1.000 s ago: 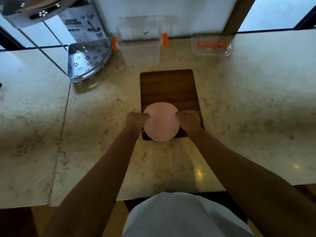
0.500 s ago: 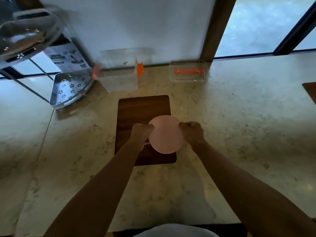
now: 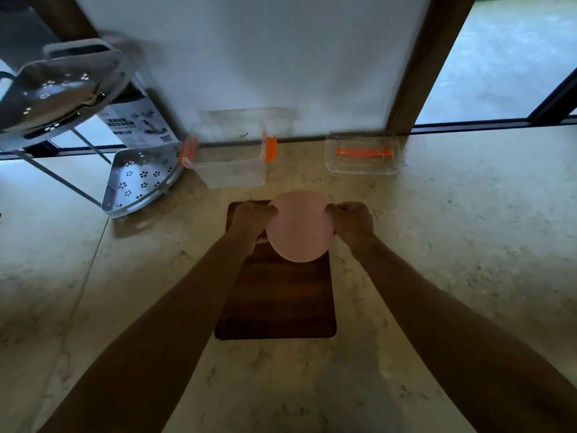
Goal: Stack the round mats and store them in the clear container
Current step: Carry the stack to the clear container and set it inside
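Note:
A pink stack of round mats [image 3: 299, 228] is held in the air above the far end of a dark wooden board [image 3: 278, 301]. My left hand [image 3: 251, 218] grips its left edge and my right hand [image 3: 351, 218] grips its right edge. The clear container [image 3: 228, 162] with orange clips stands open on the counter just beyond the mats, near the wall. How many mats are in the stack cannot be made out.
The container's clear lid [image 3: 363, 153] with an orange strip lies at the back right. A white perforated corner rack [image 3: 137, 179] stands at the back left, its upper shelf [image 3: 56, 92] overhanging. The marble counter [image 3: 452, 260] spreads on all sides; a wall lies behind.
Both hands have lifted the pink mats off the board and carried them forward toward the clear container. The view has tilted upward.

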{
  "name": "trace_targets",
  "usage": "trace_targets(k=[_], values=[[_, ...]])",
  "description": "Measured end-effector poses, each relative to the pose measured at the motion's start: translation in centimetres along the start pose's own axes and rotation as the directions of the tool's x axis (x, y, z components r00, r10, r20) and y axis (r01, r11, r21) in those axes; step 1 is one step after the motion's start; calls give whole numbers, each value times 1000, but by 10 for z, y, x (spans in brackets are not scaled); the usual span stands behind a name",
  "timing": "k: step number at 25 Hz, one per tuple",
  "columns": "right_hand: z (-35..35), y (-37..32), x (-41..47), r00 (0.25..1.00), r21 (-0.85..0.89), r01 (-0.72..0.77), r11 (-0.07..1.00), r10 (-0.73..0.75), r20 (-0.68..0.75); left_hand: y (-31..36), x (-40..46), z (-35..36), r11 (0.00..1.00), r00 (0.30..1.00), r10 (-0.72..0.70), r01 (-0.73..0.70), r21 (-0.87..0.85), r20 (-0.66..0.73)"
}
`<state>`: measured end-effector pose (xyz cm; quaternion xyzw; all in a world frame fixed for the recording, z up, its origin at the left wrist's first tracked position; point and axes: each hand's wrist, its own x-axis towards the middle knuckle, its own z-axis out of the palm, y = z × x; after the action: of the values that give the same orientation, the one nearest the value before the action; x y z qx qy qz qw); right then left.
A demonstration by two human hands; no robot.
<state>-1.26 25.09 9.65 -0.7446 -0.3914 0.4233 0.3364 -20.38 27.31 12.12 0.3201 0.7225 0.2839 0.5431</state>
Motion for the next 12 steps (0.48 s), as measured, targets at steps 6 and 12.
trace_targets(k=[6, 12], values=[[59, -77, 29, 995, -16, 99, 995, -98, 34, 51, 43, -68, 991, 988, 123, -127, -44, -97], [108, -161, 83, 983, 32, 178, 984, -179, 45, 122, 104, -122, 966, 951, 253, -239, 96, -176]])
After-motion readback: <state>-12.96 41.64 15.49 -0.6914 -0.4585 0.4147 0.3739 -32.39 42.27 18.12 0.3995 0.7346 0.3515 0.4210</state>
